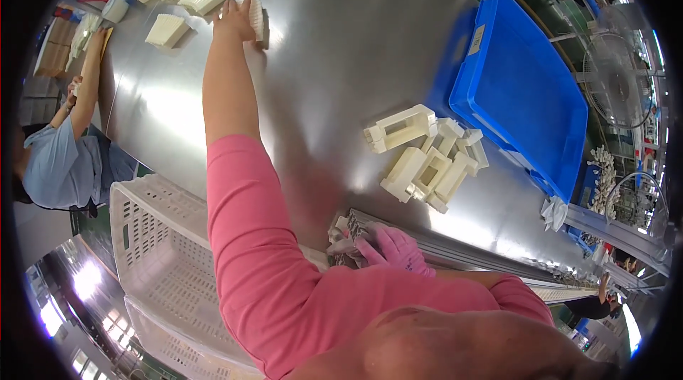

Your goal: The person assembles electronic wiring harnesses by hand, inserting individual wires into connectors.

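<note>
Left hand [236, 23] bare, fingers parted, against a ribbed cream block [259, 23] at far-left of shiny metal table [320, 45]; block partly covered, grip can't tell. Right hand [398, 250], pink fabric glove, fingers half curled at table edge by grey ridged pieces [350, 227]; hold unclear, blurry.

The top [405, 291] is pink, its left sleeve [245, 202] ending well behind the bare left fingers [247, 3]. A pink glove [402, 248] covers the right fingers [368, 250].
</note>
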Motion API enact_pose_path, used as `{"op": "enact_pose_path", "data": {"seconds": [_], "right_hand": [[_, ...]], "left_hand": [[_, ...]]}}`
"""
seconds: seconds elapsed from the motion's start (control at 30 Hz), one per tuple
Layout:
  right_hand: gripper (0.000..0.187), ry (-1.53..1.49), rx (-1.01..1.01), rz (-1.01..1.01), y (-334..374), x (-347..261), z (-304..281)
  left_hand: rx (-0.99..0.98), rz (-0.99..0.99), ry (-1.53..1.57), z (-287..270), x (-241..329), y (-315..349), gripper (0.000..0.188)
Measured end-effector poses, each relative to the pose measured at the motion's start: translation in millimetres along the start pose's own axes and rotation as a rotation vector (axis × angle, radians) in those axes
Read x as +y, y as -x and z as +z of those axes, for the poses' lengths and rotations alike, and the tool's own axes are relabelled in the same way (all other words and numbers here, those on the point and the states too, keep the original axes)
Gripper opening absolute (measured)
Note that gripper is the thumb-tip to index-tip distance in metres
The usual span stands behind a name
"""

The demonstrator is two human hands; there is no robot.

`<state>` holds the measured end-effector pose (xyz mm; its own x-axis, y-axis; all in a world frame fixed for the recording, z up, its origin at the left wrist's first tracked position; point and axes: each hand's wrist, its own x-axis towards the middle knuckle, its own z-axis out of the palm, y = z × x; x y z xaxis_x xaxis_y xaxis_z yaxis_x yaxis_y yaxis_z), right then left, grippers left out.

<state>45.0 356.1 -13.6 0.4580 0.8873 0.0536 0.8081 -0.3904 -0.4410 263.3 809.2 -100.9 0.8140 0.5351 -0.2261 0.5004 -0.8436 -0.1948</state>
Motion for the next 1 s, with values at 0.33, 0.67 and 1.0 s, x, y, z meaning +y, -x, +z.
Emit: {"op": "enact_pose_path", "data": {"seconds": [0.33, 0.67, 1.0], "right_hand": [[0.046, 0.005, -0.011, -0.009, -1.2, 2.0, -2.3], [0.047, -0.063, 0.1, -0.044, 9.9, -8.7, -10.2], [0.054, -0.105, -0.086, 0.1, 36.1, 6.9, -71.8]], "left_hand": [[0.165, 0.035, 0.347, 11.8, 56.0, 61.8, 0.107], [0.119, -0.03, 0.541, 15.3, 71.6, 178.0, 0.101], [0.255, 0.564, 1.155, -82.7, 175.3, 295.1, 0.061]]}}
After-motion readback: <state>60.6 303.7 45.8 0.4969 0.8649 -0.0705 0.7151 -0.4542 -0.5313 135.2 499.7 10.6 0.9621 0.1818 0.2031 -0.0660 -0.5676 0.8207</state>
